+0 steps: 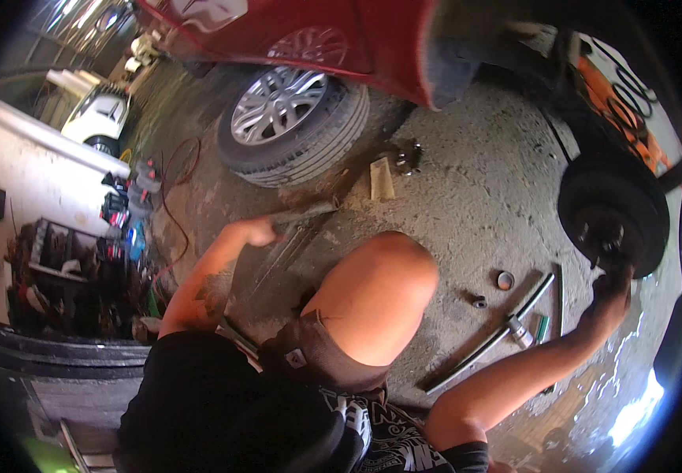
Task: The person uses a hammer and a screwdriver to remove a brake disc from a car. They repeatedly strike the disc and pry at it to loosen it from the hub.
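Seen from the middle of the view, a white vehicle (96, 114) is at ten o'clock, far behind. Power tools (126, 229) with red and blue parts stand together at nine o'clock, and a red hose (185, 211) curves on the floor beside them. The left hand (256, 231), also at nine o'clock, is closed around one end of a grey long object (307, 212); its exact kind I cannot tell. The object points toward twelve o'clock. At eleven o'clock is a wheel (279, 106) with silver rim, close to the red car body (372, 47). A yellowish flat piece (382, 181) lies at one o'clock, with small metal parts (409, 158) just beside it. Near four o'clock, a ring (505, 280) and a long bar (467, 364) lie on the concrete floor (467, 205). The right hand (610, 296), a little past three o'clock, reaches the lower side of the dark round hub (593, 185); whether its fingers pinch something there, I cannot tell.
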`<control>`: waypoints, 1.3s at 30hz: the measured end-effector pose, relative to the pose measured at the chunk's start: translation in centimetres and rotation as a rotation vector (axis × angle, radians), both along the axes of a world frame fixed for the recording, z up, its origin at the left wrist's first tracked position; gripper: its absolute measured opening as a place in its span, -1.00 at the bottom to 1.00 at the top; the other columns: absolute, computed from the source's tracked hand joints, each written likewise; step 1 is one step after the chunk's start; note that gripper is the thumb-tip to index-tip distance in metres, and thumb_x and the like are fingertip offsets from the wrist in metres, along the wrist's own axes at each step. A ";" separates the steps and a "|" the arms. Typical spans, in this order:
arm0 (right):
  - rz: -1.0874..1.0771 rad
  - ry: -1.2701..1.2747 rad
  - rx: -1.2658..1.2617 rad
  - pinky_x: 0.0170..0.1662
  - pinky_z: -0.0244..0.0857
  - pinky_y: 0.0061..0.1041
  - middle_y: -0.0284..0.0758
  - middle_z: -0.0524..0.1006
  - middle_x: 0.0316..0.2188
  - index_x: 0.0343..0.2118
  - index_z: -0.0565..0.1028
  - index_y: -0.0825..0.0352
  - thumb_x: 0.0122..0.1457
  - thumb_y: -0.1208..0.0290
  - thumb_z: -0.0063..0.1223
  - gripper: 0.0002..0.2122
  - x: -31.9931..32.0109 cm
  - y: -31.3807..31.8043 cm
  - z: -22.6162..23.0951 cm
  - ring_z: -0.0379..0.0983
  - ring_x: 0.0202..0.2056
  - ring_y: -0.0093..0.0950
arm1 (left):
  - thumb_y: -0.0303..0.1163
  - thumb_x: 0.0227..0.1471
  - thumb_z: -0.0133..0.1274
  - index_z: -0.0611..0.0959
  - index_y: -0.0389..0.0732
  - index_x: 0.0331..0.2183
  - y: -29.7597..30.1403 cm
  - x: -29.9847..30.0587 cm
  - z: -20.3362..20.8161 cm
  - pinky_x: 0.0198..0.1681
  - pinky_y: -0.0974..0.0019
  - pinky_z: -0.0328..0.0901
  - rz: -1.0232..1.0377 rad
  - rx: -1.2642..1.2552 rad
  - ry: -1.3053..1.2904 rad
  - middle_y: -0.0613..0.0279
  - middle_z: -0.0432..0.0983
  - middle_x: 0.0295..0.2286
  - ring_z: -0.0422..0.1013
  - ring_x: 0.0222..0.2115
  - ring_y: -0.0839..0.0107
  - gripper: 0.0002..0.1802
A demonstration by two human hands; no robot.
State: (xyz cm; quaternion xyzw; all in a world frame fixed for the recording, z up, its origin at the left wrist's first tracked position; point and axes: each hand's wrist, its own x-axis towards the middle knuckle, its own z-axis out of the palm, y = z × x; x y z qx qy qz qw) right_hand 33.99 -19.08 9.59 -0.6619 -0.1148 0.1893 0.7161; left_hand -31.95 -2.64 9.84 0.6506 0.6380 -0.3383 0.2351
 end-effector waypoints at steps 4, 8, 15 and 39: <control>0.022 -0.126 -0.035 -0.39 0.09 -0.56 -0.50 0.28 -0.52 -0.39 0.51 0.34 0.33 0.21 0.04 -0.72 -0.1 0.0 0.0 0.13 -0.47 -0.61 | 0.16 0.17 0.00 0.59 -0.38 0.00 -3.3 -8.9 -6.7 0.12 -0.03 0.29 0.146 -0.165 0.076 -0.23 0.48 0.02 0.40 0.06 -0.12 -0.26; -0.041 -0.261 -0.136 -0.41 0.08 -0.62 -0.50 0.22 -0.51 -0.38 0.45 0.34 0.35 0.37 -0.01 -0.82 0.0 -0.7 -0.3 0.10 -0.45 -0.63 | 0.12 0.17 0.01 0.57 -0.33 0.05 -0.6 -9.3 -13.3 0.08 -0.08 0.31 0.078 0.351 -0.081 -0.29 0.51 -0.04 0.43 0.02 -0.17 -0.30; 0.178 -0.296 -0.211 -0.44 0.15 -0.58 -0.47 0.24 -0.58 -0.33 0.47 0.36 0.39 0.39 -0.14 -0.80 3.2 -2.9 -0.2 0.15 -0.51 -0.61 | -0.03 0.14 0.06 0.66 -0.34 -0.16 0.2 -7.2 -15.5 -0.03 -0.10 0.38 0.254 0.469 -0.152 -0.28 0.58 -0.18 0.50 -0.11 -0.18 -0.48; 1.276 -0.301 -0.993 -0.28 0.33 -0.51 -0.38 0.50 -0.48 -0.17 0.56 0.45 0.27 0.24 0.05 -0.69 7.6 -10.9 0.2 0.37 -0.43 -0.57 | 0.14 0.12 0.12 0.62 -0.35 -0.14 -36.0 -12.1 -23.5 -0.20 0.01 0.44 1.696 0.320 -0.350 0.01 0.58 -0.30 0.52 -0.22 0.04 -0.35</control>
